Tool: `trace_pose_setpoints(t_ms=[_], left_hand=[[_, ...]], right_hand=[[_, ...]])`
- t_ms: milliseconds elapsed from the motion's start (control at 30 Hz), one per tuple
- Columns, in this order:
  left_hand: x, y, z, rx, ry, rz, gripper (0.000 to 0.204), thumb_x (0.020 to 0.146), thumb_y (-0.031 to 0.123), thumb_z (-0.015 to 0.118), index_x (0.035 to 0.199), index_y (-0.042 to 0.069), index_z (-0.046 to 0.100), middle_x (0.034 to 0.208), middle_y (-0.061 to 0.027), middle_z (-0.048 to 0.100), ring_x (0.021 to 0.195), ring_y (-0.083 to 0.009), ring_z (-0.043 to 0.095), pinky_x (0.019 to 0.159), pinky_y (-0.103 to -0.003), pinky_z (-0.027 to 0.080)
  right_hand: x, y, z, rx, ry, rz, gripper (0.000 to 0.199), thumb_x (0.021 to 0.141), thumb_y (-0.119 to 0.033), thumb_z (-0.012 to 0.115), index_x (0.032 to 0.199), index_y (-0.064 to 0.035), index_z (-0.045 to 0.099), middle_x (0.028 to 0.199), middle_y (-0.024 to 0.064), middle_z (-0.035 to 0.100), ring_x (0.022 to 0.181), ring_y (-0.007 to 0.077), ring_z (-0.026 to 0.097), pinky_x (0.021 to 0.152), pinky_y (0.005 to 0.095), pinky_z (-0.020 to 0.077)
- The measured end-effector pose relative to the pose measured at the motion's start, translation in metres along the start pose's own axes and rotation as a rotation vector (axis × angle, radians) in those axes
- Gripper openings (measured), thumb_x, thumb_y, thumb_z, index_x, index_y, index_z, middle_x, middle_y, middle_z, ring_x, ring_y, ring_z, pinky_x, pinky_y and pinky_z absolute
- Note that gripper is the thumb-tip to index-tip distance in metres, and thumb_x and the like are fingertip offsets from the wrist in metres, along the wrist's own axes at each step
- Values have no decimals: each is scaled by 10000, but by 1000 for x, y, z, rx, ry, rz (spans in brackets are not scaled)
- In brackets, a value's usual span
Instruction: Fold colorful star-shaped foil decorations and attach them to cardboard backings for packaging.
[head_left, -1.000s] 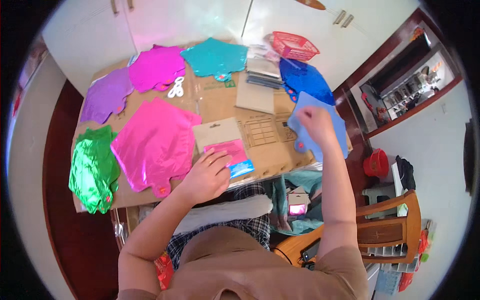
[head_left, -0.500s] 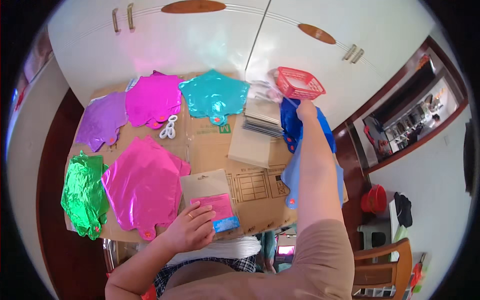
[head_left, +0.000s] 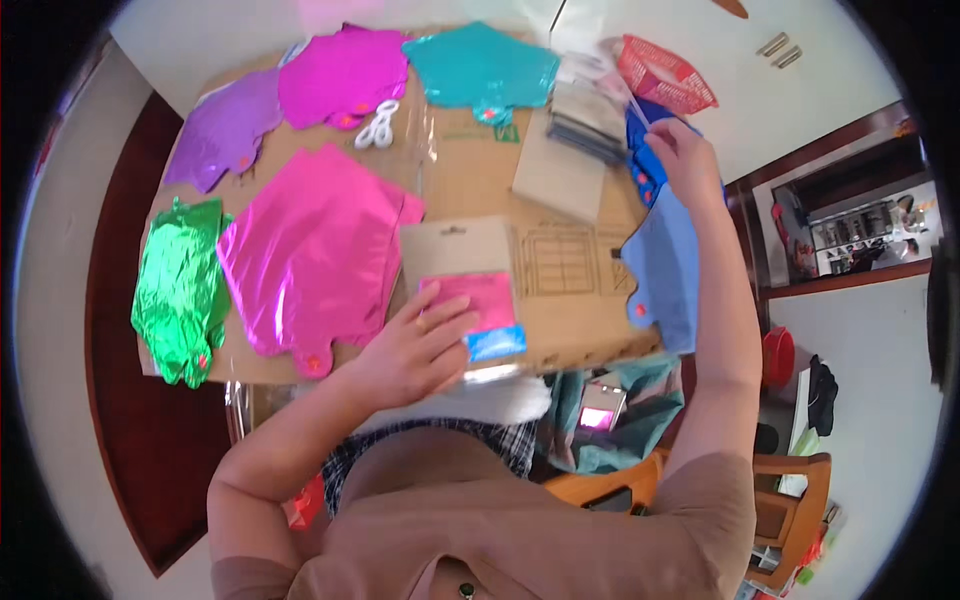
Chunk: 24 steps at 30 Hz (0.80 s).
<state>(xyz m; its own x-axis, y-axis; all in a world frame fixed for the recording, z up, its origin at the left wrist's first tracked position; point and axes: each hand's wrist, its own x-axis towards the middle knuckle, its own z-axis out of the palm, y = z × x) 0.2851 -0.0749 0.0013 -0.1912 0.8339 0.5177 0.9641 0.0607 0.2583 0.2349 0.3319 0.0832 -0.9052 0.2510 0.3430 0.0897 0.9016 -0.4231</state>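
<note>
Packet point(head_left: 470, 300) of pink foil on a tan backing card lies flat at the near edge of the cardboard-covered table point(head_left: 470, 180), long axis running away from me, hanging hole at the far end. Head view only.

My left hand point(head_left: 415, 350) rests on the packet's near left corner, palm down, fingers spread over the pink and blue part; pressing it flat, not clenched around it. This hand is the nearer one, touching it.

My right hand point(head_left: 680, 160) is stretched far out to the right rear, well apart from the packet, fingertips pinched on a thin white stick point(head_left: 636, 108) that points up-left toward the red mesh basket point(head_left: 665, 75). Under that hand lie a dark blue foil balloon point(head_left: 645, 150) and a light blue balloon point(head_left: 665, 265).

Just beside the right hand, to its left: a stack of packets point(head_left: 585, 120) and a loose card point(head_left: 560, 180). Flat balloons spread over the left: large pink point(head_left: 310, 255), green point(head_left: 180, 290), purple point(head_left: 225, 130), magenta point(head_left: 340, 75), teal point(head_left: 480, 65). White scissors point(head_left: 378, 125) sit between magenta and pink.

From the right hand, the packet lies down-left, toward my body.
</note>
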Motion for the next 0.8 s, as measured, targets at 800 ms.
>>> trace_pose_setpoints(t_ms=[800], left_hand=[[1,26,21,-10,83,-51,158,776,97,680,907,31,623,1092,-107,609,1114,-274,566,1009,-442,416]], right_hand=[[-251,-160,42,11,-57,-32,120,821,-48,610,933,-13,583,842,174,591,720,387,608,633,450,505]])
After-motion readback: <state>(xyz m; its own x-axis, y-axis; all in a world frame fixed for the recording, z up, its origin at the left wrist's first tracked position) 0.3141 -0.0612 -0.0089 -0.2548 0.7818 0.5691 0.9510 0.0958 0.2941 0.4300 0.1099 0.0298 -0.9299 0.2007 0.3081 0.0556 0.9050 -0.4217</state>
